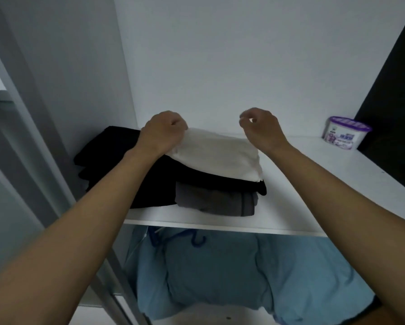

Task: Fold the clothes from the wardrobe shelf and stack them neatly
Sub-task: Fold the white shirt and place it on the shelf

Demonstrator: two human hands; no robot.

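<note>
Left hand [164, 131]: the grip was closed on the far left corner of the white cloth [220, 156], fingers curled over its edge, probably to square that corner or lift it.
Right hand [261, 127]: it hovered just above the cloth's far right corner. The fingers were curled toward the thumb with nothing visible in the grip, which suited taking the matching corner so both sides moved evenly.
Task's thing: the white cloth lay folded on top of the stack, left of the shelf's middle.
Stack: a black garment [117, 165] lay under it and spread further left. A grey garment [220, 200] sat lowest, poking out at the front.
Shelf [314, 184]: white and flat, carrying the stack near its front edge, within easy reach.
Tub [345, 133]: purple-lidded, at the back right, well apart from the clothes.
Below: a blue garment [220, 273] hung from blue hangers [196, 240].
Stage: judged as tidying or taking the top piece; the edges of the stack were not yet aligned.
</note>
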